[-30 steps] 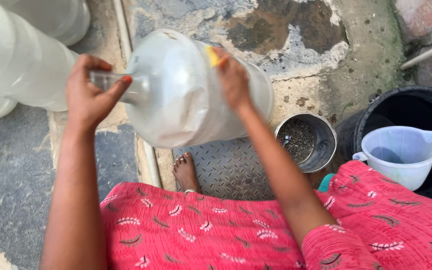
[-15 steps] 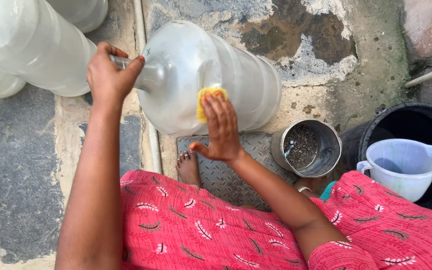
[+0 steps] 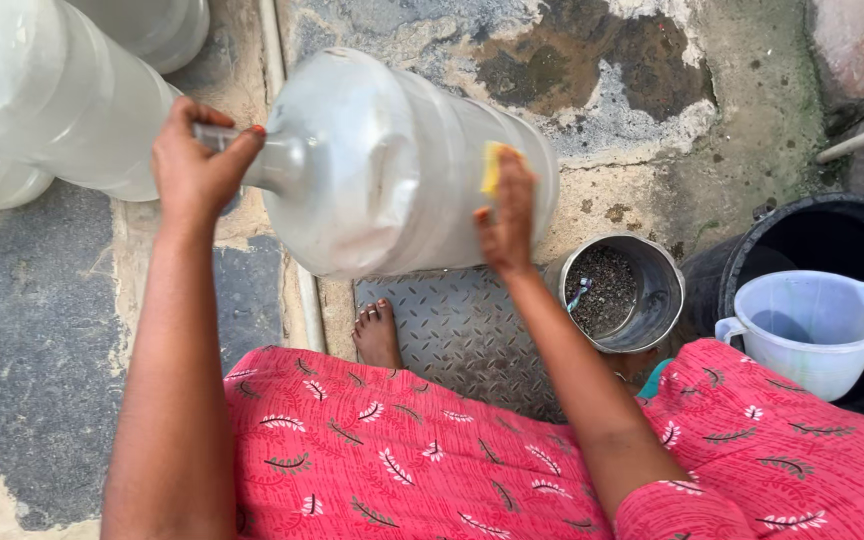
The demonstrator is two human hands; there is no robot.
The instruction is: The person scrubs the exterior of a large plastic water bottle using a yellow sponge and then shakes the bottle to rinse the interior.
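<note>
— Where's the big clear water jug (image 3: 392,170)?

— Held sideways above the metal floor plate (image 3: 462,330). Her left hand (image 3: 197,165) is clenched round its neck.

— And the right hand (image 3: 507,215)?

— Flat against the jug's side, pressing a yellow sponge (image 3: 495,163). A steel pot (image 3: 617,292) stands just below.

I sat in what was probably a home's outdoor washing yard, patchy worn concrete floor (image 3: 652,80), metal tread plate (image 3: 462,330) underfoot, black bucket (image 3: 812,240) beside me.

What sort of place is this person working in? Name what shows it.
Probably an outdoor washing spot in a yard: patchy concrete ground, a black tub holding a plastic jug, and large water bottles.
</note>
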